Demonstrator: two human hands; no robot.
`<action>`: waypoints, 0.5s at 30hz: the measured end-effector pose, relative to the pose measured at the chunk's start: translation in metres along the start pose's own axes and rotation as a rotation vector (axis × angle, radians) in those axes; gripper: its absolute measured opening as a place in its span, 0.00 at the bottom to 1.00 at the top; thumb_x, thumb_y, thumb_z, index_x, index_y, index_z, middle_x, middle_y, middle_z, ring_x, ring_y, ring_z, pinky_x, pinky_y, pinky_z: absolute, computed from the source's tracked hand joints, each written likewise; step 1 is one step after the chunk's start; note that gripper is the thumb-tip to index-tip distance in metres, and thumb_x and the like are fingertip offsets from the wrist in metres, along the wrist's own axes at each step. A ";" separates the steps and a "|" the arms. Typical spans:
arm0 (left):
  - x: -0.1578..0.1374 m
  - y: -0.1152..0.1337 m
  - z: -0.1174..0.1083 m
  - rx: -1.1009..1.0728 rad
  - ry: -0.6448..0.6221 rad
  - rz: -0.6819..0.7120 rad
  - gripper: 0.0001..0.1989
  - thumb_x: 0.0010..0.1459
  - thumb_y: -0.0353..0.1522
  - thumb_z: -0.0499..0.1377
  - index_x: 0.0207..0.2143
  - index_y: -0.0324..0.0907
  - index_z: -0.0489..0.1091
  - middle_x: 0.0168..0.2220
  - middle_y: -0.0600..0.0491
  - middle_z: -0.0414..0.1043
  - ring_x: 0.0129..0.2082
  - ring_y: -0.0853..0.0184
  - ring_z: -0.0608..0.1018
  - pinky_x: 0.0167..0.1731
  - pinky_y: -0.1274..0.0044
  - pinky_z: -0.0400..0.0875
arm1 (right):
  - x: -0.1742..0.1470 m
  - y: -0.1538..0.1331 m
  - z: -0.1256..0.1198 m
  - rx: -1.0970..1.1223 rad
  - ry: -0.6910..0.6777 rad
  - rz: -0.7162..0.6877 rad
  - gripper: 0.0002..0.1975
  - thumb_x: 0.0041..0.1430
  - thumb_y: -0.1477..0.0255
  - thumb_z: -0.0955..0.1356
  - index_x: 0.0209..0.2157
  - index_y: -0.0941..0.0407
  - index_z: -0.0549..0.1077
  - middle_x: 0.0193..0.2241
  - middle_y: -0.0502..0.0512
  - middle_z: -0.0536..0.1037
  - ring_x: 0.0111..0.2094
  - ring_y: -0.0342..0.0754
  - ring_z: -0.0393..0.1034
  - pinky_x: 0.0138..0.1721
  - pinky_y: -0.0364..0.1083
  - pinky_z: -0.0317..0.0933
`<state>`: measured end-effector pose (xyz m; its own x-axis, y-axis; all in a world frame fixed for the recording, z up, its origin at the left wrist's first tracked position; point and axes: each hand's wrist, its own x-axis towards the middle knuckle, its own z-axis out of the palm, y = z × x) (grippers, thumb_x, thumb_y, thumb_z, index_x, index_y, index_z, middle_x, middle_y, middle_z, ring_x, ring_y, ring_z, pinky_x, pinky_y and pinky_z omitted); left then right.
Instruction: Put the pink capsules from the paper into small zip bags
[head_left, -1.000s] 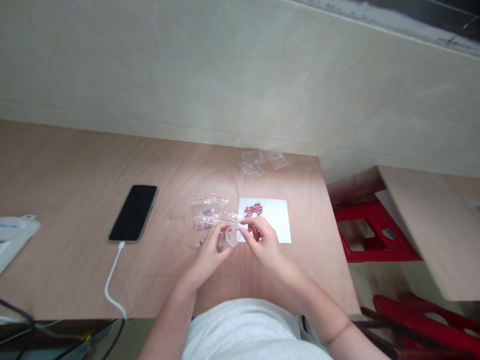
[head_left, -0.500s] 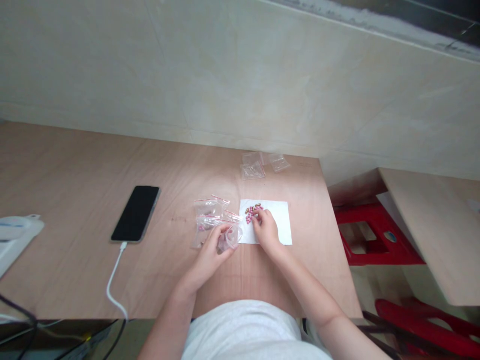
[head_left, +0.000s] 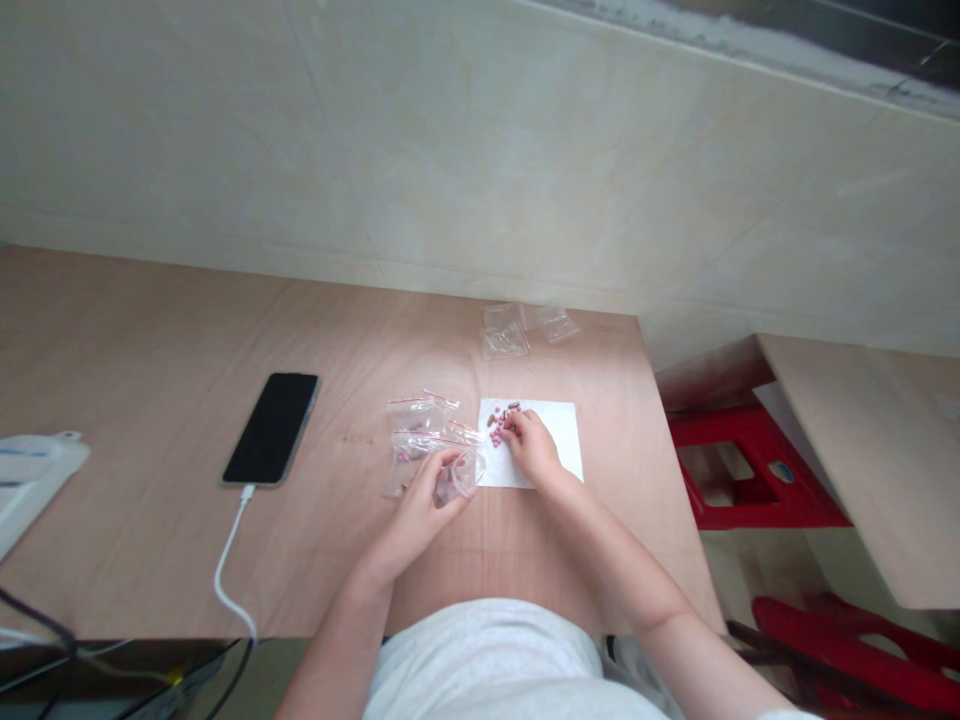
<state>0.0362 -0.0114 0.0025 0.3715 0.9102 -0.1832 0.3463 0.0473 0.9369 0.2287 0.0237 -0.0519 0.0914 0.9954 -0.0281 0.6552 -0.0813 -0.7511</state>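
Note:
My left hand (head_left: 429,492) is closed on a small clear zip bag (head_left: 460,478), whose rounded mouth gapes toward the right. Beside and behind it lie other clear zip bags (head_left: 414,440) with red seal lines; pink pills show through one of them. On a white sheet of paper (head_left: 562,440) sits a loose cluster of pink pills (head_left: 496,436) with several brown capsules (head_left: 514,407). My right hand (head_left: 534,448) rests over the paper, its thumb and fingers pinched together at the cluster's right side. Whatever is between those fingertips is hidden.
More flat clear bags (head_left: 506,340) lie near the wall at the back. A black phone (head_left: 272,428) with a white cable (head_left: 219,570) lies to the left, and a white device (head_left: 37,470) beyond it. A red stool (head_left: 750,470) stands right of the table's edge.
My right hand has shifted slightly and its fingertips are bunched closer at the pills. The left hand and its bag have stayed in place.

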 end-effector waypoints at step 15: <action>0.000 0.001 0.002 -0.003 0.023 0.029 0.18 0.50 0.32 0.57 0.44 0.44 0.60 0.45 0.50 0.65 0.46 0.63 0.68 0.47 0.70 0.61 | -0.049 -0.074 -0.035 0.346 -0.008 -0.092 0.07 0.55 0.71 0.61 0.32 0.55 0.70 0.26 0.50 0.67 0.26 0.42 0.60 0.29 0.41 0.56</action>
<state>0.0387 -0.0124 0.0029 0.3617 0.9203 -0.1489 0.3332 0.0215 0.9426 0.2022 -0.0209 0.0284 0.0366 0.9983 0.0457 0.3675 0.0291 -0.9296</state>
